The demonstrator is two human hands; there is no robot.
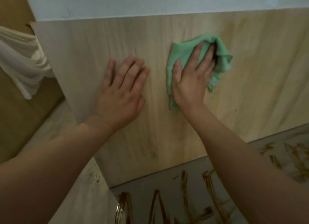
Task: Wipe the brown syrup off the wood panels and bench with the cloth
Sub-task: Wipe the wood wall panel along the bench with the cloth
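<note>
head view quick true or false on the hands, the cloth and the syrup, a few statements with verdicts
1. The right hand presses a green cloth against the wood panel. True.
2. The left hand holds a second cloth. False: it lies flat on the panel, holding nothing.
3. Brown syrup streaks lie on the bench below the panel. True.
4. The white fabric hangs at the right edge. False: it hangs at the left.

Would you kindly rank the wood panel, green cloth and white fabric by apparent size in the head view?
1. wood panel
2. white fabric and green cloth, about alike: the right hand covers part of the cloth.
</note>
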